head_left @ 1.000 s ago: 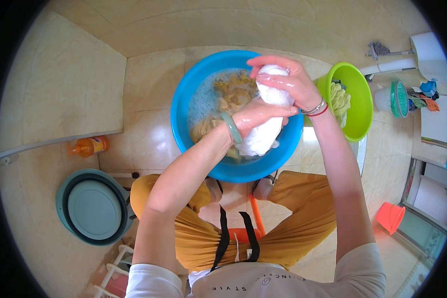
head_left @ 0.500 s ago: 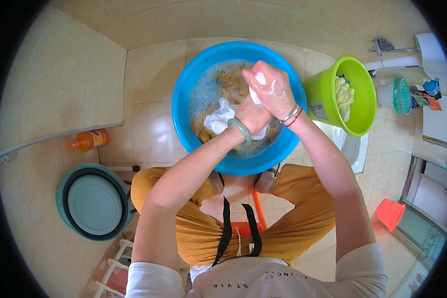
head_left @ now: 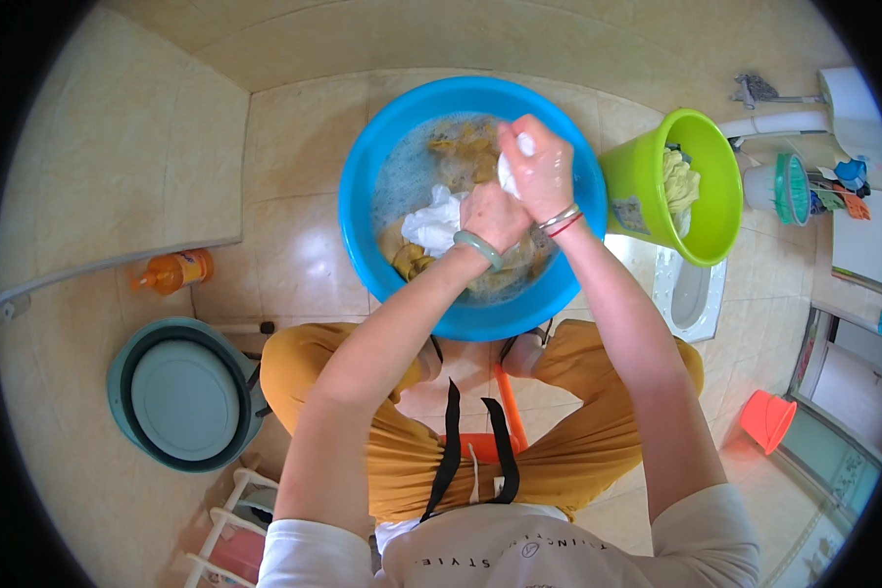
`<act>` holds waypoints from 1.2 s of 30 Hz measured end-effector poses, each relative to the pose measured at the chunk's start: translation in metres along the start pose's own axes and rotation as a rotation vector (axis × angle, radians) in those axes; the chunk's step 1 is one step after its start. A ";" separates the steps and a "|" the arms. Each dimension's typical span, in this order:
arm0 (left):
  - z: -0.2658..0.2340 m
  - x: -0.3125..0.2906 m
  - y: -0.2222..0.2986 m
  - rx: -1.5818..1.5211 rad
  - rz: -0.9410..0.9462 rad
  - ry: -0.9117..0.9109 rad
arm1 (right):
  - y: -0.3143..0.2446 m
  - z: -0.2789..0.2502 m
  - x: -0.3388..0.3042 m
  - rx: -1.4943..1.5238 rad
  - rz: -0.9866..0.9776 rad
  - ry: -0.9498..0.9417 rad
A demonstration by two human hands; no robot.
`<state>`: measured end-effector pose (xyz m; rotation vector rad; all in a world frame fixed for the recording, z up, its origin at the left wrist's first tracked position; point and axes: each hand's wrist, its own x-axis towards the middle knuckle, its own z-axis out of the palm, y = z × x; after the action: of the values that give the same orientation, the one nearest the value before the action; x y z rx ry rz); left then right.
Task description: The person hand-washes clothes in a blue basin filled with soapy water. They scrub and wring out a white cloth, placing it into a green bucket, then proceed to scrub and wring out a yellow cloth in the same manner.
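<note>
White cloth point(head_left: 432, 223), bunched tighter than earlier, blue basin point(head_left: 357, 201) below, left fingers point(head_left: 490, 202) and right fingers point(head_left: 535, 133) clenching it

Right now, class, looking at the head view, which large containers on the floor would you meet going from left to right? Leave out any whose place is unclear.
Grey-green basin → blue tub → lime-green bucket → coral bucket.

Basin point(head_left: 356, 206): smooth, glossy plastic. White bundle point(head_left: 431, 225): matt, apparently cloth.
</note>
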<state>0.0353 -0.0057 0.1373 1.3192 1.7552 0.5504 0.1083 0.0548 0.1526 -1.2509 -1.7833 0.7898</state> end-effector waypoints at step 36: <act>0.005 -0.053 -0.013 -2.373 -0.474 -0.579 | 0.058 -0.005 -0.142 0.607 0.417 -0.332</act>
<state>0.0364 -0.0600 0.1438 -0.6264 0.0599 1.0948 0.1658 -0.0618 0.0705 -1.1191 -1.3568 1.7114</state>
